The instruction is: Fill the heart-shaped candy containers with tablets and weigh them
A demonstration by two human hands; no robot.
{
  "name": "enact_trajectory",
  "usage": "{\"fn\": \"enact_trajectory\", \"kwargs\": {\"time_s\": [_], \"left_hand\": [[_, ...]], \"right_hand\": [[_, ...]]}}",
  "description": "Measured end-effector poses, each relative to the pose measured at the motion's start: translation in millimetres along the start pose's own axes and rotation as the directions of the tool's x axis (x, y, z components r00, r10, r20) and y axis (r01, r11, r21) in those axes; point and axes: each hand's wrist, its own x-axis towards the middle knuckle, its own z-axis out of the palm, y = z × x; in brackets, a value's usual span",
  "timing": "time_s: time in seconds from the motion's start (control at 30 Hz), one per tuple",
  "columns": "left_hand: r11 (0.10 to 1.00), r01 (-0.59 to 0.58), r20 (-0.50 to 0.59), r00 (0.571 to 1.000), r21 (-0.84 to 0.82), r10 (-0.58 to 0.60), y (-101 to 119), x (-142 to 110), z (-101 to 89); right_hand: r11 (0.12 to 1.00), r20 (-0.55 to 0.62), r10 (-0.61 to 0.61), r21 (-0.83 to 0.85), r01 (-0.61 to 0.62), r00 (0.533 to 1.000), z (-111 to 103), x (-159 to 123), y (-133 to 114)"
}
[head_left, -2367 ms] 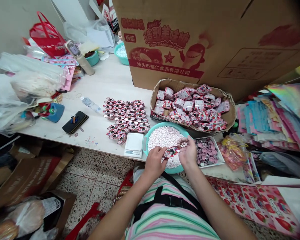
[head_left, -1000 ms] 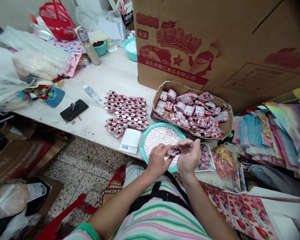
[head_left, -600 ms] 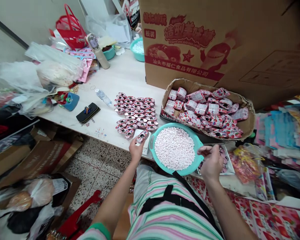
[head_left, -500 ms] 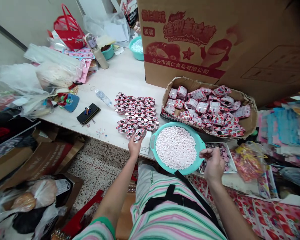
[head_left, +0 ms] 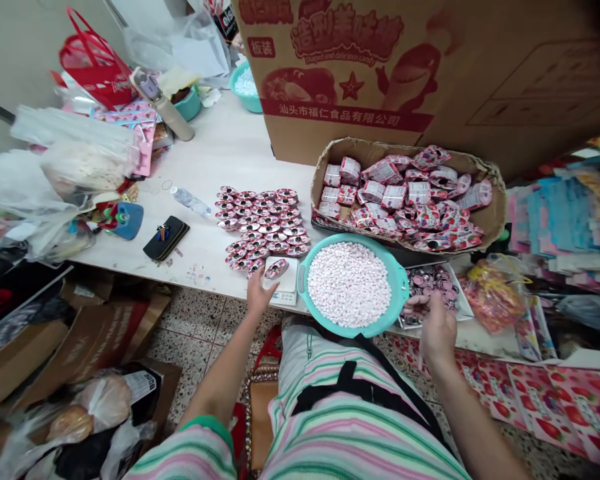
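Note:
My left hand (head_left: 260,291) has thumb and fingers apart beside a red-and-white candy pouch (head_left: 276,269). The pouch lies on a white digital scale (head_left: 285,283), its dark round opening facing up. Rows of similar pouches (head_left: 263,223) stand close together just behind. To the right of the scale, a teal basin (head_left: 303,280) holds many small pale pink candies (head_left: 349,283). My right hand (head_left: 437,327) hovers at the near side of a white tray (head_left: 463,303) of small pink-purple caps (head_left: 433,280). Its fingers are loosely bent, and nothing shows in them.
A cut-down carton (head_left: 325,157) full of loose pouches stands behind the basin, against a large cardboard box (head_left: 350,133). On the left are a clear bottle (head_left: 190,201), a black wallet (head_left: 166,239) and a beige flask (head_left: 173,117). A bag of yellow-pink bits (head_left: 495,300) lies right.
My left hand has let go of the pouch, which now rests on the scale. My right hand has moved from the basin's rim toward the tray of caps. The view has shifted.

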Motion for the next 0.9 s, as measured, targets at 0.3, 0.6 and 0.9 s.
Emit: {"fn": "enact_trajectory", "kwargs": {"time_s": [0.3, 0.6, 0.9], "left_hand": [[0.889, 0.458, -0.104, 0.885, 0.011, -0.455, -36.6, -169.9, -35.5], [0.812, 0.584, -0.074, 0.81, 0.018, -0.581, -40.7, -240.4, -53.0], [0.873, 0.485, 0.012, 0.874, 0.043, -0.486, -18.5, -197.1, -53.0]], "right_hand": [[0.973, 0.275, 0.156, -0.206, -0.1, 0.949, 1.6, 19.2, 70.3], [0.95, 0.397, 0.162, -0.311, -0.033, 0.903, 24.1, 39.0, 91.7], [0.765, 0.536, 0.039, -0.558, 0.32, 0.843, 29.6, 27.3, 92.0]]}}
